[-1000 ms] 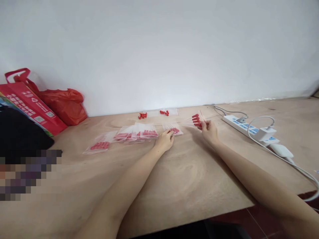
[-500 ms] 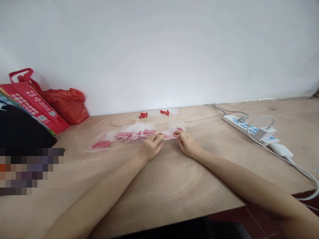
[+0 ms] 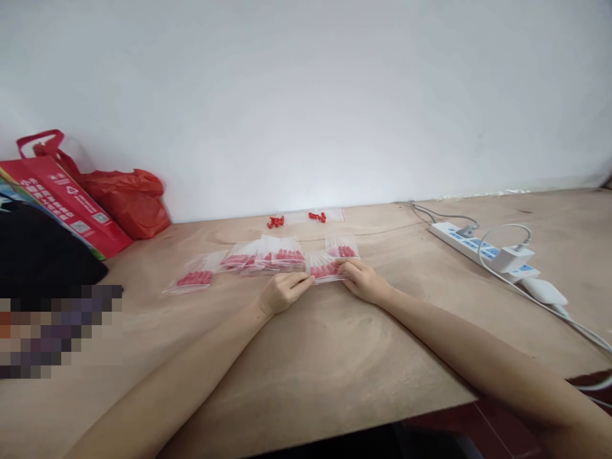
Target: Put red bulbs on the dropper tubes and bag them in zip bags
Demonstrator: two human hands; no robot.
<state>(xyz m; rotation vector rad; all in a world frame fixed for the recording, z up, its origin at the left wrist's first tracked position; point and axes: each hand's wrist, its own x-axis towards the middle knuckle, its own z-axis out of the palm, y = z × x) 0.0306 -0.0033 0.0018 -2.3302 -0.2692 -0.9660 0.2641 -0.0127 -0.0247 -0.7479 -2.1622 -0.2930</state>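
Note:
A small clear bag (image 3: 324,270) with several red pieces in a row lies between my hands. My left hand (image 3: 285,292) pinches its lower left corner. At its right edge, my right hand (image 3: 362,280) has its fingers closed on the bag. Just behind is another filled bag (image 3: 345,250). Several overlapping filled bags (image 3: 261,256) spread to the left, and one more bag (image 3: 195,278) lies at the far left of the row. Loose red pieces (image 3: 276,222) sit near the wall, with others (image 3: 317,217) on a flat clear bag (image 3: 335,215).
On the left stand a red printed bag (image 3: 71,197), a red plastic bag (image 3: 138,201) and a black item (image 3: 43,248). To the right, a white power strip (image 3: 459,241) holds a charger (image 3: 512,258), with cables trailing over the wooden table (image 3: 306,376).
Both hands have drawn slightly nearer to me, the left one more. The bag between them now lies flatter and its red pieces show clearly.

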